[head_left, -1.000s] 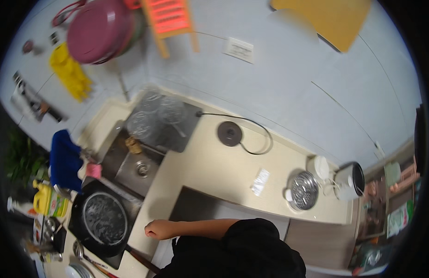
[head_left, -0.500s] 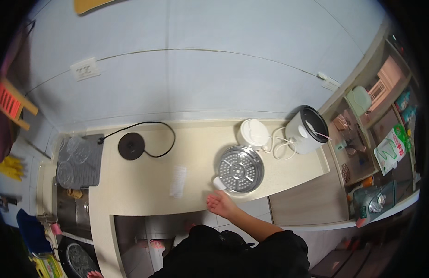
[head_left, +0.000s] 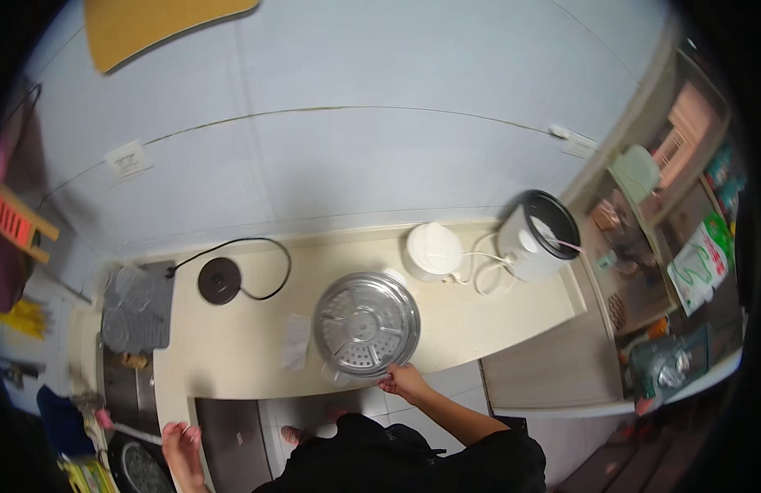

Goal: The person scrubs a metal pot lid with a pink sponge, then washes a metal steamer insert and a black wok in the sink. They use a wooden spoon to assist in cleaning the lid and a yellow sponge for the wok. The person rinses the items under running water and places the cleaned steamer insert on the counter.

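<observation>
A round metal steamer basket (head_left: 365,326) with a perforated bottom is at the front middle of the counter. A pale handle (head_left: 336,375) shows at its front left rim. My right hand (head_left: 403,383) is closed on the near rim of the basket, with the fingers pinched around the edge. Whether the basket is raised off the counter, I cannot tell. Off to the lower left, near the sink end, my left hand (head_left: 182,450) is held up with bent fingers apart and nothing visible in it.
Left of the basket lie a white paper slip (head_left: 296,342) and a dark round corded base (head_left: 219,281). Behind right stand a white lidded pot (head_left: 434,251) and a white cooker (head_left: 528,242). Clear containers (head_left: 130,296) sit on a grey mat (head_left: 157,327) beside the sink (head_left: 130,382).
The basket has shifted left and looks larger. My right hand, open beside it before, has closed on its rim. My left hand has come further into view at the lower left.
</observation>
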`<state>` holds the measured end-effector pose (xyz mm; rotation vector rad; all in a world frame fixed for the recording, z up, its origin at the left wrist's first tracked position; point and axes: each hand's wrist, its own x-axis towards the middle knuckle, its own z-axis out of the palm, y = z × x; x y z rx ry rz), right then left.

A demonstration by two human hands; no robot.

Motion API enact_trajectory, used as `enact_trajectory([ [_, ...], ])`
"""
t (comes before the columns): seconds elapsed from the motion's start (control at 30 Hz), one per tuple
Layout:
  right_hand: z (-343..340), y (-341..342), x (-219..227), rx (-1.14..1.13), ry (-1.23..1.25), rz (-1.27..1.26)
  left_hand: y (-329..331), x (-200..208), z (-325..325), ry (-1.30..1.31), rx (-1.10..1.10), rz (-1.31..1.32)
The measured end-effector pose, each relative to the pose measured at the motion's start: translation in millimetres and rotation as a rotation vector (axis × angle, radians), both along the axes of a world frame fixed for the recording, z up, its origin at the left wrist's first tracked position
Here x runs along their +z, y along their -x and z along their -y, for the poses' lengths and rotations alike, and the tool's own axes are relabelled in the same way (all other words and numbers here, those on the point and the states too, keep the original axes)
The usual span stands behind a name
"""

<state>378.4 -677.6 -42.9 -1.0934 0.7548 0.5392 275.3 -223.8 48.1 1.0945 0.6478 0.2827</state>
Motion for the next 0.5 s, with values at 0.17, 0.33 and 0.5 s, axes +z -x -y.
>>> enact_trajectory([
  [0.17,-76.8,-20.7,57.3,0.607,0.129,0.383,-13.6,13.7,50.6,0.09,-0.228,-0.014],
  [0.33,-170.6,-24.0,83.8,0.981,-0.001,0.507,24.7,21.3,40.1,0.18,-0.052,0.124],
  [0.5,-263.6,-13.6,89.2,1.372,-0.089,0.483,88.5,22.6,2.7,0.188,0.268,0.072],
])
